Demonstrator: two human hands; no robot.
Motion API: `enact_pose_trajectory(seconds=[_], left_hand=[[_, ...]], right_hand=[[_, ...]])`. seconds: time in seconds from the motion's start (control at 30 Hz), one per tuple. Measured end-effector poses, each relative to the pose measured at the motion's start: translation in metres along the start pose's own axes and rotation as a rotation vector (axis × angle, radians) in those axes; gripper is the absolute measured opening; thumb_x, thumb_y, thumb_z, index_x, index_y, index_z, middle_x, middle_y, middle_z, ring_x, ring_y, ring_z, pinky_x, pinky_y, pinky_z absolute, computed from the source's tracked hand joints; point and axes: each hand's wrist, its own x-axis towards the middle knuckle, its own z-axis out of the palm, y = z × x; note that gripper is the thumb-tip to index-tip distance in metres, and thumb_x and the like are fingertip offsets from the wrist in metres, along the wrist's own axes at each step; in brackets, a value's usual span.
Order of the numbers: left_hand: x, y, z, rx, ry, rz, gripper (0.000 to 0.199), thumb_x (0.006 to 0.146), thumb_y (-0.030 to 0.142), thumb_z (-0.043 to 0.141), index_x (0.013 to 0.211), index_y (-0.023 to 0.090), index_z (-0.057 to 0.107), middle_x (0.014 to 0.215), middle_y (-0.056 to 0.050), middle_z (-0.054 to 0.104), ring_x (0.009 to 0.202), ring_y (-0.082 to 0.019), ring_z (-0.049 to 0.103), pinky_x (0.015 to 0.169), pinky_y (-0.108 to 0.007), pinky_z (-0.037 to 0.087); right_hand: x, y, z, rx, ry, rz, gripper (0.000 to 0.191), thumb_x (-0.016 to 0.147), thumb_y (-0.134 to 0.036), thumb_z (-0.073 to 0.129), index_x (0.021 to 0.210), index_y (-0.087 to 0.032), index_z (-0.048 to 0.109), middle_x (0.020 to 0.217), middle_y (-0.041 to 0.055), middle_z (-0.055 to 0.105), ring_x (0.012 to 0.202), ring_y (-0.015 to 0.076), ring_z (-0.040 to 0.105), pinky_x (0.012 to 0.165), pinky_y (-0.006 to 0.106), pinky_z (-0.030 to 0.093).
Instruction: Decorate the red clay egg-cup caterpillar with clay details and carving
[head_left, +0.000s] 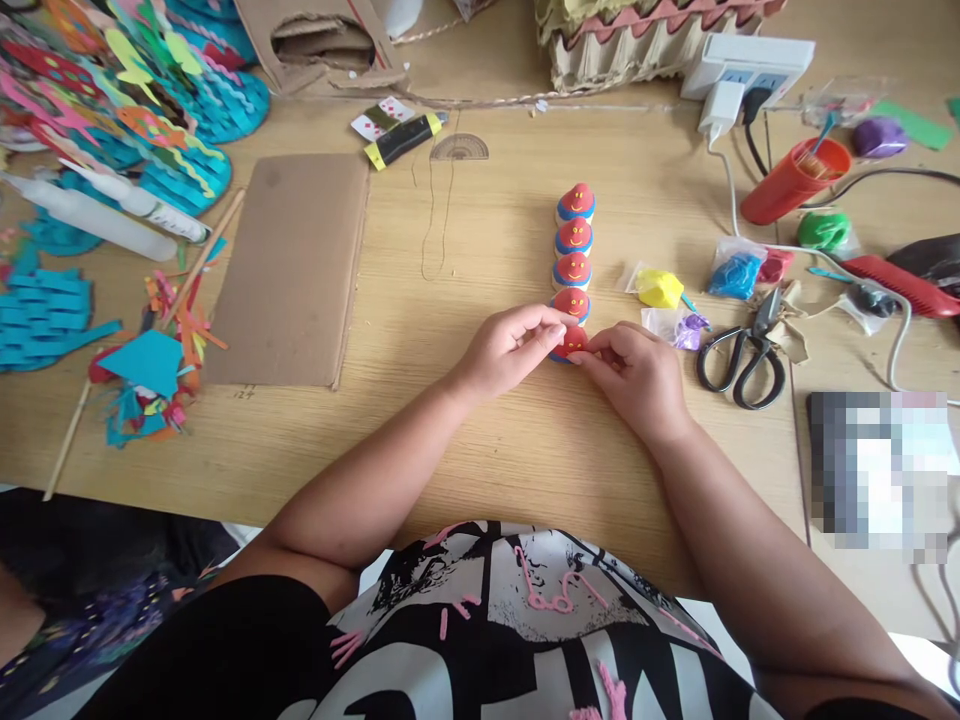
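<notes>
Okay, left hand point(517, 350), thumb and fingertip nearly meeting, is at the nearest red-topped, blue-rimmed rounded clay-like piece point(574, 343), end of a five-piece row; right hand point(637, 375), fingers narrow, is at its right side, can't tell if either grips. Light, even fingertip pressure would likely spare the dome. Rightward, a clear plastic bag point(634, 276) holds a yellow lump point(660, 289), another clear bag point(732, 246) a blue lump point(735, 277), the red plastic cup point(774, 192) a thin blue stick point(827, 126).
</notes>
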Motion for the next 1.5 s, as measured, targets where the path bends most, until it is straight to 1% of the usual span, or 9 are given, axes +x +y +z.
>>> enact_pose_trajectory(seconds=[0.2, 0.7, 0.8, 0.93, 1.03, 1.17, 1.3, 1.4, 1.5], left_hand=[[0.0, 0.001, 0.0, -0.012, 0.002, -0.025, 0.047, 0.105, 0.063, 0.063, 0.106, 0.02, 0.079, 0.102, -0.007, 0.084, 0.095, -0.018, 0.076, 0.086, -0.029, 0.057], [0.0, 0.002, 0.0, -0.01, -0.004, -0.028, 0.049, 0.104, 0.065, 0.063, 0.106, 0.019, 0.08, 0.1, -0.007, 0.084, 0.094, -0.017, 0.075, 0.081, -0.028, 0.055], [0.001, 0.002, -0.001, -0.012, -0.009, -0.027, 0.048, 0.105, 0.063, 0.063, 0.108, 0.019, 0.08, 0.099, -0.007, 0.084, 0.094, -0.017, 0.075, 0.081, -0.028, 0.055], [0.0, 0.003, -0.001, -0.026, -0.005, -0.033, 0.045, 0.105, 0.06, 0.064, 0.11, 0.019, 0.081, 0.103, -0.008, 0.085, 0.094, -0.017, 0.075, 0.08, -0.028, 0.056], [0.0, 0.003, -0.001, -0.034, 0.001, -0.042, 0.045, 0.105, 0.059, 0.065, 0.113, 0.018, 0.082, 0.106, -0.008, 0.084, 0.092, -0.016, 0.075, 0.08, -0.027, 0.056], [0.0, 0.002, -0.001, -0.025, 0.015, -0.063, 0.049, 0.104, 0.063, 0.064, 0.11, 0.018, 0.082, 0.097, -0.007, 0.082, 0.086, -0.015, 0.071, 0.075, -0.027, 0.054], [0.0, 0.002, -0.002, -0.026, 0.025, -0.063, 0.049, 0.103, 0.064, 0.065, 0.111, 0.018, 0.082, 0.095, -0.007, 0.081, 0.081, -0.013, 0.068, 0.073, -0.026, 0.053], [-0.001, 0.003, -0.002, -0.019, 0.023, -0.066, 0.048, 0.104, 0.062, 0.065, 0.112, 0.018, 0.083, 0.093, -0.006, 0.081, 0.08, -0.013, 0.068, 0.073, -0.026, 0.052], [-0.001, 0.003, -0.002, -0.031, 0.013, -0.068, 0.048, 0.103, 0.062, 0.066, 0.113, 0.018, 0.083, 0.098, -0.007, 0.082, 0.082, -0.013, 0.069, 0.074, -0.026, 0.053]], right_hand=[[0.0, 0.001, 0.001, 0.002, -0.005, -0.02, 0.028, 0.097, -0.042, 0.079, 0.08, -0.022, 0.069, 0.072, 0.0015, 0.064, 0.061, 0.0156, 0.052, 0.059, 0.031, 0.038], [0.001, 0.001, 0.002, 0.024, 0.008, 0.0, 0.027, 0.096, -0.04, 0.08, 0.08, -0.022, 0.069, 0.074, 0.0013, 0.065, 0.061, 0.0152, 0.051, 0.06, 0.031, 0.039], [0.001, 0.001, 0.002, 0.034, 0.007, 0.013, 0.03, 0.096, -0.044, 0.08, 0.079, -0.022, 0.068, 0.073, 0.0012, 0.064, 0.061, 0.0152, 0.051, 0.06, 0.031, 0.04], [0.002, -0.001, 0.001, 0.064, 0.002, 0.039, 0.039, 0.096, -0.055, 0.078, 0.079, -0.022, 0.068, 0.072, 0.0017, 0.064, 0.06, 0.0151, 0.05, 0.058, 0.031, 0.039], [0.003, -0.002, 0.0, 0.107, 0.041, 0.041, 0.046, 0.098, -0.063, 0.073, 0.077, -0.022, 0.067, 0.069, 0.0013, 0.063, 0.06, 0.0151, 0.05, 0.059, 0.031, 0.04], [0.003, -0.002, -0.005, 0.128, 0.106, 0.086, 0.049, 0.1, -0.066, 0.068, 0.078, -0.022, 0.067, 0.065, 0.0003, 0.06, 0.059, 0.0151, 0.048, 0.059, 0.032, 0.039], [0.0, -0.001, -0.008, 0.144, 0.075, 0.127, 0.039, 0.097, -0.059, 0.075, 0.085, -0.022, 0.071, 0.067, -0.0011, 0.059, 0.057, 0.0136, 0.045, 0.054, 0.03, 0.036], [-0.003, 0.001, -0.009, 0.165, 0.028, 0.119, 0.026, 0.095, -0.047, 0.079, 0.092, -0.023, 0.075, 0.066, -0.0032, 0.055, 0.056, 0.0124, 0.042, 0.054, 0.029, 0.036], [-0.004, 0.004, -0.009, 0.175, -0.016, 0.095, 0.014, 0.093, -0.035, 0.081, 0.096, -0.023, 0.076, 0.066, -0.0045, 0.052, 0.056, 0.0121, 0.041, 0.055, 0.028, 0.037]])
